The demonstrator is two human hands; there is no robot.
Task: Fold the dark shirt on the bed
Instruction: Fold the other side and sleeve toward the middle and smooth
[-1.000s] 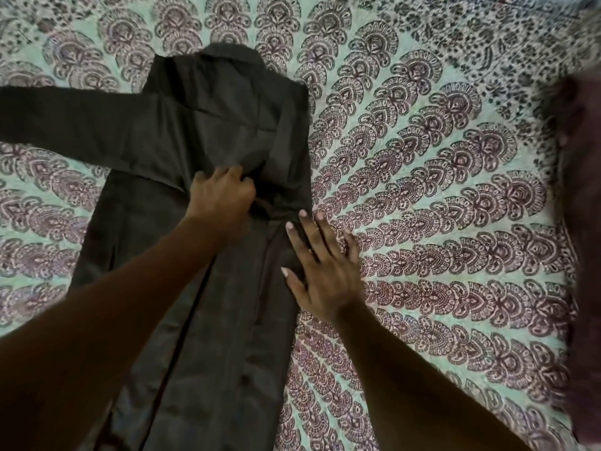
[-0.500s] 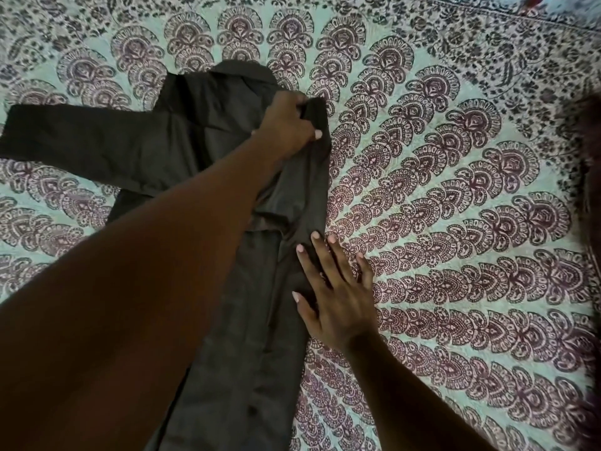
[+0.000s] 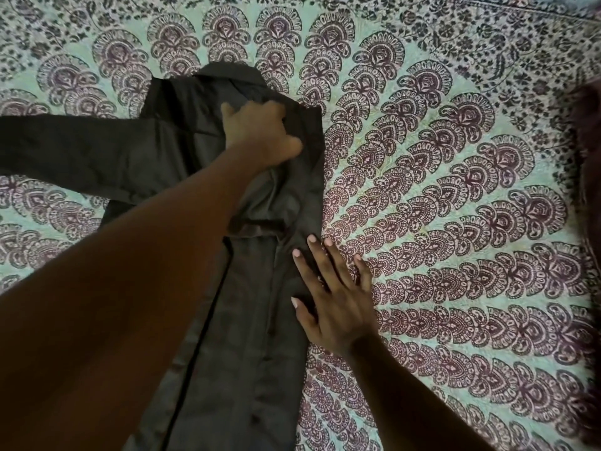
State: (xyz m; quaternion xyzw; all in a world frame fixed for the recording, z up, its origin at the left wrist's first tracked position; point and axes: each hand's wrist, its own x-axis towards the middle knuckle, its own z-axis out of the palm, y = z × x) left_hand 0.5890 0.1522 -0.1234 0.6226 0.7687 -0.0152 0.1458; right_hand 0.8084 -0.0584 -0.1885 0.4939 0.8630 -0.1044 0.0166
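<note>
- Head view, looking down at my dark shirt (image 3: 234, 336). It's lying lengthwise on the bed, collar (image 3: 227, 73) at the far end and the hem running out of the bottom of the frame.
- The bed has a mint-green bedspread (image 3: 455, 222) with a maroon paisley print, and the shirt sits left of the middle of it.
- One sleeve (image 3: 65, 151) sticks straight out to the left, flat on the cover, right up to the frame edge.
- The right side of the shirt is folded in over the body, so that edge runs pretty straight.
- My left hand (image 3: 260, 131) is up by the right shoulder of the shirt, fingers curled and bunching up a fold of the fabric. It's a bit blurry tbh.
- My right hand (image 3: 335, 304) is flat, fingers spread, pressing on the folded right edge about halfway down. Thumb and two fingers are on the shirt, the rest on the bedspread.
- There's a dark blurry thing (image 3: 588, 141) at the far right edge, can't tell what it is.
</note>
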